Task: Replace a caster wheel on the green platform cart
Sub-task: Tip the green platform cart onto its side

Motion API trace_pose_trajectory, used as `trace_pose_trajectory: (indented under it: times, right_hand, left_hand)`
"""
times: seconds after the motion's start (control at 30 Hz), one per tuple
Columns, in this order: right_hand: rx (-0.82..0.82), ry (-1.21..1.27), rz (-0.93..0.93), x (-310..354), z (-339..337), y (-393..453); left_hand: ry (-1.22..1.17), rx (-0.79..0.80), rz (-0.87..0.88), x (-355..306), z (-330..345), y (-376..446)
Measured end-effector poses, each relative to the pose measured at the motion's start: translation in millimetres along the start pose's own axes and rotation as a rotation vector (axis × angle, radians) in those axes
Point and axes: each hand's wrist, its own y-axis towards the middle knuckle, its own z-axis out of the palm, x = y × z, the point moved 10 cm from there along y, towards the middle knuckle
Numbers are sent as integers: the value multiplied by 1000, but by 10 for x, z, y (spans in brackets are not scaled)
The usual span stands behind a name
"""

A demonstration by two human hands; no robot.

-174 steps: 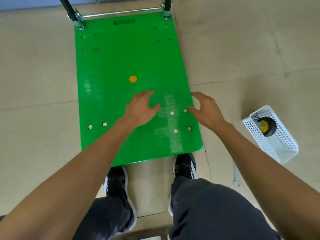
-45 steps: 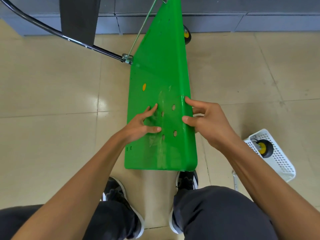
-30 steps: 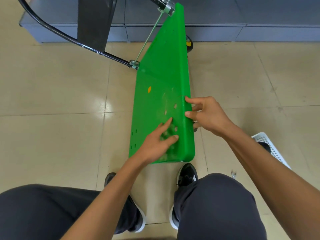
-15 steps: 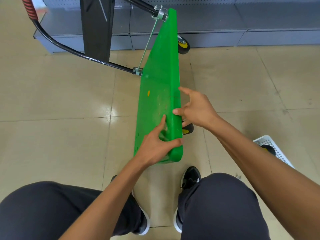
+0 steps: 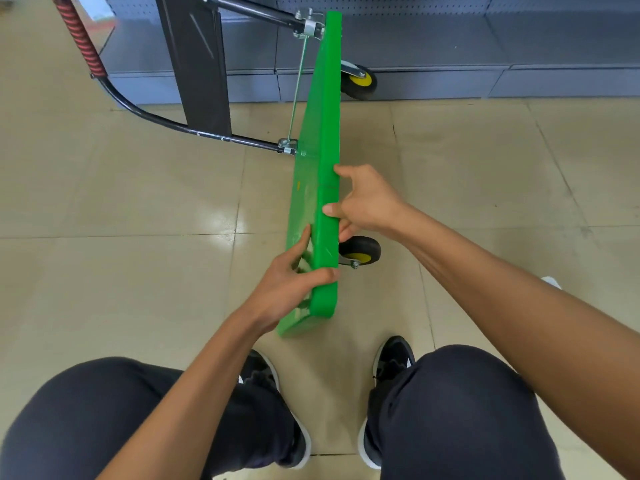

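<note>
Cart (image 5: pixel 320 188) stands on its left edge on the floor, casters facing right. Left hand (image 5: pixel 287 289) grips its near corner; right hand (image 5: pixel 367 202) clasps the top edge. Balanced upright, it could topple or slide if either grip slackens.

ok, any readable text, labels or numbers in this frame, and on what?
None readable.
Green cart deck: a small orange dot, no lettering.
Black panel on the handle frame: bare, only a thin line.
Near wheel and far wheel: yellow hubs, no markings.
Shoes: nothing legible.
</note>
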Motion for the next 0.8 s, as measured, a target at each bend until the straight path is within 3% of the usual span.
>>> trace_pose_trajectory:
  times: [0.17, 0.4, 0.8]
  right_hand:
    - [-23, 86, -27, 146, 208, 77]
    - [69, 173, 120, 169, 460, 150]
    - [94, 163, 67, 325, 665, 237]
  left_hand:
    - [-17, -17, 27, -31, -206, -80]
    - [1, -43, 19, -43, -427, -141]
    - [-84, -76, 66, 4, -607, -144]
